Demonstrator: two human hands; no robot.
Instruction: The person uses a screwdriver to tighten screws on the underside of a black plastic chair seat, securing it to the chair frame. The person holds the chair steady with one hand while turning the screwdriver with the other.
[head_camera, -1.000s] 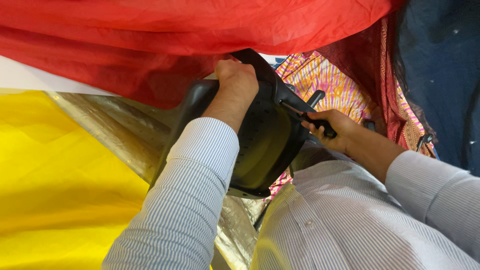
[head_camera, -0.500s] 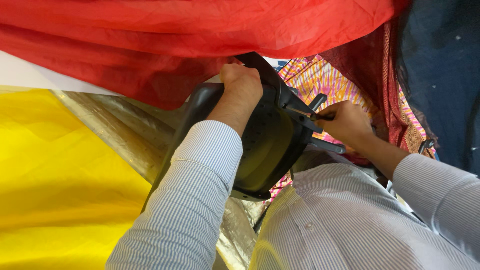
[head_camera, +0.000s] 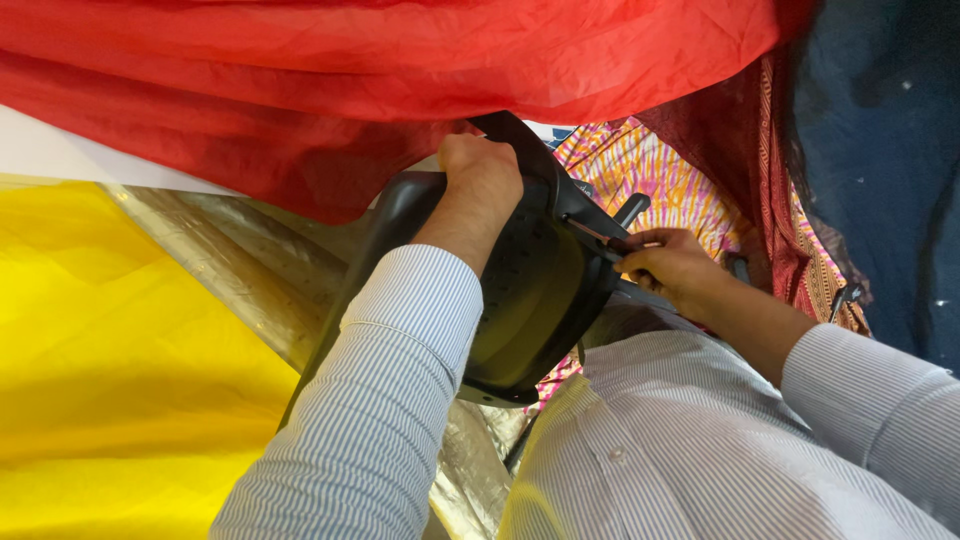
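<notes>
The left hand (head_camera: 482, 172) is clenched over the top edge of a black plastic chair (head_camera: 530, 290), knuckles toward 12 o'clock; the right hand (head_camera: 672, 270) is closed around a dark metal leg (head_camera: 596, 236) at the chair's 3 o'clock side, fingers wrapped tight. The chair is tilted and held against the person's striped shirt (head_camera: 690, 450), near the middle of the view, its perforated seat facing the camera. A red cloth (head_camera: 380, 70) drapes across 12 o'clock and hides the chair's upper rim. Yellow cloth (head_camera: 110, 360) fills 9 o'clock, with a gold sheer band (head_camera: 250, 270) between it and the chair. A pink patterned fabric (head_camera: 650, 170) lies behind the leg at 1 o'clock, and dark blue cloth (head_camera: 880, 170) hangs at 3 o'clock.

To handle the chair well, I judge both holds should stay firm and the legs be kept from snagging the red cloth overhead
</notes>
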